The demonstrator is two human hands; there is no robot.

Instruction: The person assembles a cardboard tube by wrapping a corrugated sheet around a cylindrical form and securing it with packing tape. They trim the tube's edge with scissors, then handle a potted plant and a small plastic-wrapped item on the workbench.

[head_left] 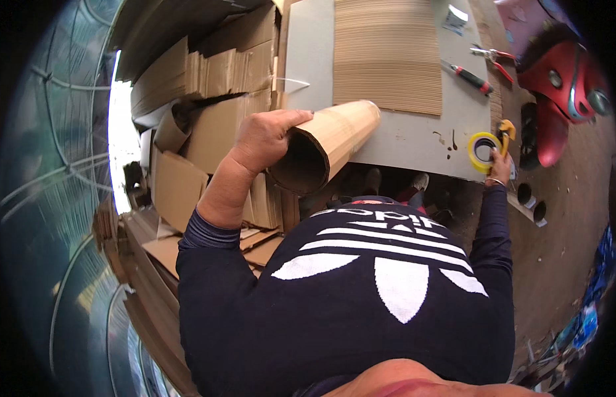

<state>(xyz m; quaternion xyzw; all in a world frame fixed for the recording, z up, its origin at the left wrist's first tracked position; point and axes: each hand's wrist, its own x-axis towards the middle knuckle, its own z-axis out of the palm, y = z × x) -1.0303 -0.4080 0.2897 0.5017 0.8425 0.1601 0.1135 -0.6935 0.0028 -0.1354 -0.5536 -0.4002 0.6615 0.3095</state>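
A rolled cardboard tube point(348, 135) slants in front of me, its open near end facing me and its far end over the grey tabletop point(394, 142). My left hand point(265, 135) is closed on the rim of the near end, with fingers along the top. At the table's right corner, my right hand point(500, 167) is closed around a yellow tape dispenser point(508, 130) carrying a roll of tape point(475, 148). The dispenser is apart from the tube. Parts of my right fingers are hidden behind it.
A ribbed cardboard sheet point(387, 56) lies on the table. To its right are a red-and-black-handled tool point(473, 80) and red-handled pliers point(500, 63). Folded cardboard point(219, 129) is piled at left. A red scooter point(556, 99) stands at right, with short tubes point(529, 204) on the floor nearby.
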